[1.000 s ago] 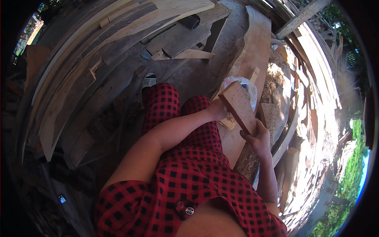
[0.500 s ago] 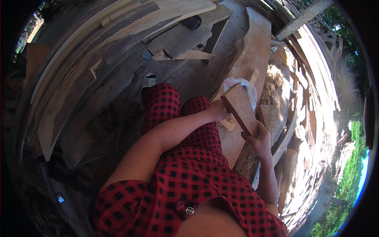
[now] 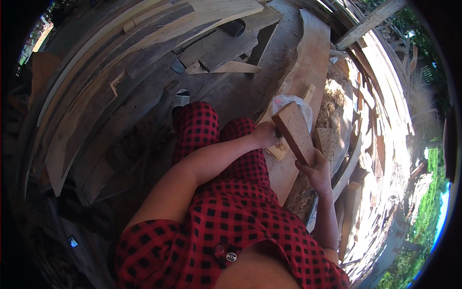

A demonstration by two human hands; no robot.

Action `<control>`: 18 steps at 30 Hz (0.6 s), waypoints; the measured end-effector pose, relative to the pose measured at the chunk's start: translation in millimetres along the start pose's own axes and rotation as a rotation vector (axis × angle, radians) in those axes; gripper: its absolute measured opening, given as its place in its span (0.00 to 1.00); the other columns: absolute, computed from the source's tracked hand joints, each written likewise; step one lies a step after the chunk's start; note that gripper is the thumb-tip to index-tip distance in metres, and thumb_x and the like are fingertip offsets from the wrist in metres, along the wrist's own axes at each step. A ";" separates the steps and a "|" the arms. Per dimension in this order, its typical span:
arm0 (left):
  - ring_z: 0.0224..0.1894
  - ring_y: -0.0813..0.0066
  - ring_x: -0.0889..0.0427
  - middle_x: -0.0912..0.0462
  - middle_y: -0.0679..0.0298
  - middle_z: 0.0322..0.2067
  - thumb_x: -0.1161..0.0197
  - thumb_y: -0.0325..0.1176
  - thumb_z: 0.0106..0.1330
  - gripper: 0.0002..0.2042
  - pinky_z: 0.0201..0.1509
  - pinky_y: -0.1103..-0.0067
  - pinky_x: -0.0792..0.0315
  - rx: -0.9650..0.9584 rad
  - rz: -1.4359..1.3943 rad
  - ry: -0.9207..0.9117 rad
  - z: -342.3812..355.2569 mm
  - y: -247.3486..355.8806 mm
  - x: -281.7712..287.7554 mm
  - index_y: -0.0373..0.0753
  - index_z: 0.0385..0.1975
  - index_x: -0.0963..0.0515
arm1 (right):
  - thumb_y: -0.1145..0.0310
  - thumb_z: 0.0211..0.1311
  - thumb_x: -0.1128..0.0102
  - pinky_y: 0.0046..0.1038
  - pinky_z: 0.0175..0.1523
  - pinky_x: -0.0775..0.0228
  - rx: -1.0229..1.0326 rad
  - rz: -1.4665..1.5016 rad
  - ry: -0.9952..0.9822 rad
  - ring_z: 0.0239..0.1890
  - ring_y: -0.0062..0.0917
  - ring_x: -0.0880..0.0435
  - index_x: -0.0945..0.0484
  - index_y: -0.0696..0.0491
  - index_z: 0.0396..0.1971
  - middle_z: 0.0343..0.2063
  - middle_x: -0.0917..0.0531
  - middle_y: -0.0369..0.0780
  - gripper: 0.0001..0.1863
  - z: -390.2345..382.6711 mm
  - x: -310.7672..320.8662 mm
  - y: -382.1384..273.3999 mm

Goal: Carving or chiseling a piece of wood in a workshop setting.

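Observation:
A flat, rectangular brown wooden block (image 3: pixel 296 129), its face dotted with rows of small dark marks, is tilted up in front of me. My right hand (image 3: pixel 317 172) grips its lower end, thumb along the near edge. Close against the block's left edge, my left hand (image 3: pixel 265 135) is closed with its fingers curled; a small dark bit shows at the fingertips, but what they hold is hidden. Behind the block lies a clear plastic bag (image 3: pixel 288 99), partly covered by it. Both sit above a long pale wooden plank (image 3: pixel 312 53).
Long boards (image 3: pixel 139 53) are stacked on the left. Shorter planks (image 3: pixel 221 48) lie ahead on the floor. To the right are a rough log (image 3: pixel 335 103) and sunlit wood strips (image 3: pixel 380 72). A pale post (image 3: pixel 370 24) slants across the far right.
The block has tilted slightly, its upper left corner shifting a little right, so more of its narrow side shows. My hands have barely moved.

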State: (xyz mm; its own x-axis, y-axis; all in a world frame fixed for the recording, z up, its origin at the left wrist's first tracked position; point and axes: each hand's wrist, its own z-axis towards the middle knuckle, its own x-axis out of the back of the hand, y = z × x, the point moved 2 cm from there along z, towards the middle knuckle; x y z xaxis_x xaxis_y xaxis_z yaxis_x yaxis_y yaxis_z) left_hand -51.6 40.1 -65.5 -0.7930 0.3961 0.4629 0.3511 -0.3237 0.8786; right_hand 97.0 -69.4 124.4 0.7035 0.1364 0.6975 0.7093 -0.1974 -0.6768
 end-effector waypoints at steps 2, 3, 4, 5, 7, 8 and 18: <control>0.42 0.52 0.19 0.18 0.53 0.35 0.34 0.37 0.49 0.16 0.46 0.65 0.27 -0.019 0.025 0.015 1.6 -4.2 -3.4 0.39 0.37 0.23 | 0.66 0.45 0.30 0.26 0.45 0.29 0.021 0.019 0.015 0.35 0.23 0.19 0.24 0.61 0.45 0.32 0.16 0.42 0.26 -0.9 -1.7 2.7; 0.42 0.52 0.19 0.18 0.53 0.35 0.34 0.37 0.49 0.18 0.47 0.65 0.27 -0.037 0.049 0.028 1.4 -3.5 -3.2 0.39 0.40 0.24 | 0.66 0.45 0.29 0.27 0.45 0.29 0.041 0.038 0.029 0.36 0.24 0.18 0.24 0.61 0.46 0.33 0.16 0.44 0.26 -1.6 -2.6 4.2; 0.42 0.52 0.19 0.18 0.53 0.35 0.34 0.37 0.49 0.18 0.47 0.65 0.27 -0.036 0.050 0.026 0.6 -3.5 -2.8 0.39 0.40 0.24 | 0.66 0.45 0.29 0.27 0.45 0.29 0.040 0.040 0.029 0.36 0.24 0.18 0.24 0.61 0.46 0.33 0.16 0.44 0.26 -2.3 -3.7 4.1; 0.42 0.51 0.19 0.18 0.53 0.36 0.34 0.37 0.49 0.19 0.46 0.65 0.27 0.016 0.006 -0.020 -1.2 2.4 1.0 0.40 0.42 0.25 | 0.66 0.45 0.30 0.26 0.45 0.29 0.035 0.087 0.058 0.36 0.23 0.19 0.24 0.61 0.45 0.33 0.16 0.42 0.26 -3.7 -4.3 3.5; 0.42 0.51 0.19 0.18 0.53 0.36 0.34 0.37 0.50 0.20 0.46 0.65 0.27 0.067 -0.038 -0.073 -1.4 6.2 1.3 0.40 0.44 0.25 | 0.67 0.44 0.31 0.25 0.45 0.30 0.025 0.135 0.091 0.36 0.22 0.19 0.23 0.60 0.45 0.32 0.16 0.41 0.25 -5.0 -3.1 4.3; 0.42 0.51 0.19 0.18 0.53 0.36 0.34 0.37 0.50 0.20 0.46 0.64 0.27 0.063 -0.039 -0.067 -0.6 5.1 0.8 0.40 0.43 0.25 | 0.67 0.44 0.31 0.25 0.45 0.30 0.020 0.158 0.072 0.36 0.22 0.20 0.24 0.60 0.45 0.33 0.16 0.40 0.25 -4.5 -2.3 4.0; 0.41 0.56 0.19 0.17 0.56 0.34 0.37 0.37 0.54 0.13 0.46 0.67 0.26 0.000 0.031 -0.015 1.7 3.8 -2.9 0.42 0.38 0.22 | 0.66 0.44 0.28 0.27 0.45 0.28 0.056 0.153 0.054 0.37 0.26 0.16 0.25 0.61 0.47 0.34 0.16 0.44 0.28 -1.5 -3.3 4.7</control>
State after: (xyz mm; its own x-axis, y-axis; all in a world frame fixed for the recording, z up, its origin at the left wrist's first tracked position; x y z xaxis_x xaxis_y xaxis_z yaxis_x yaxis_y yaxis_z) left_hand -47.1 39.1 -63.3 -0.7744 0.3986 0.4913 0.3752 -0.3359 0.8639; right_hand 97.9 -72.3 119.3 0.8008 0.0565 0.5962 0.5969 -0.1568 -0.7869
